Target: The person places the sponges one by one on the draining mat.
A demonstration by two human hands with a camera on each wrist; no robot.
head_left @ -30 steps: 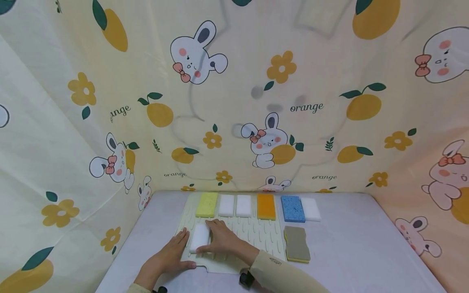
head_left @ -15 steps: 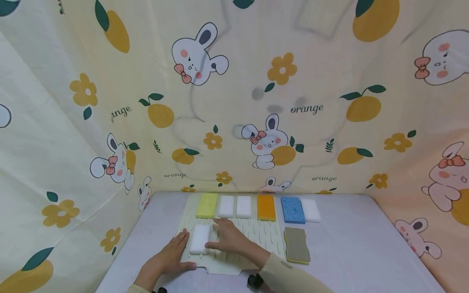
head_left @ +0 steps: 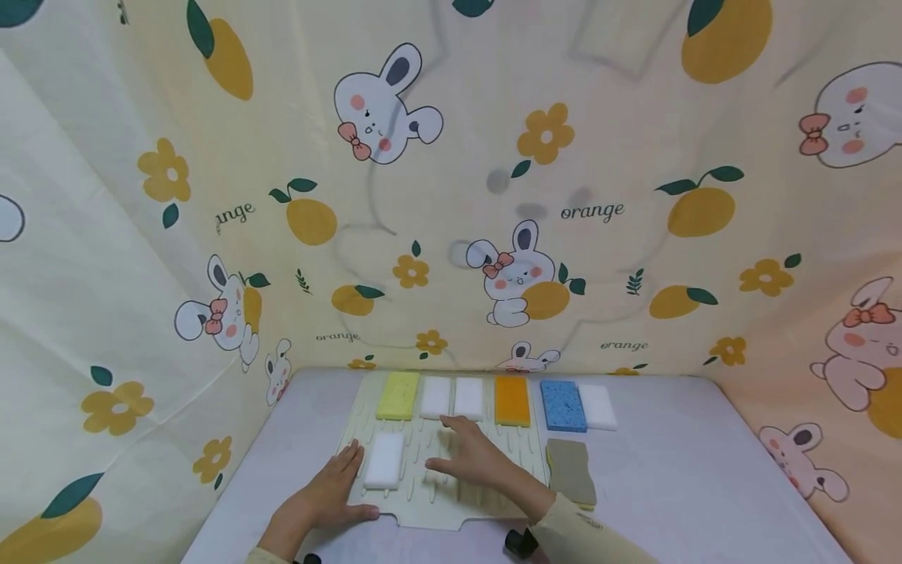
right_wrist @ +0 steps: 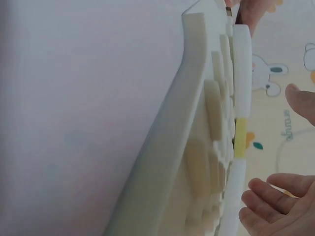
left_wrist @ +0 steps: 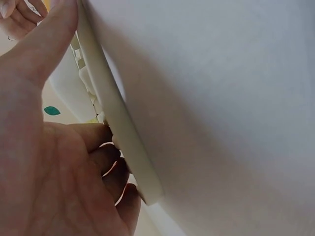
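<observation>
One white sponge lay flat on the ribbed mat, near its left edge. The left hand pressed on that mat's corner with straight fingers, probably steadying it, grip released. The right hand hovered open over the mat just beside the sponge, grasping nothing. More sponges lined the table behind.

White sponge lies flat on ridged mat.
</observation>
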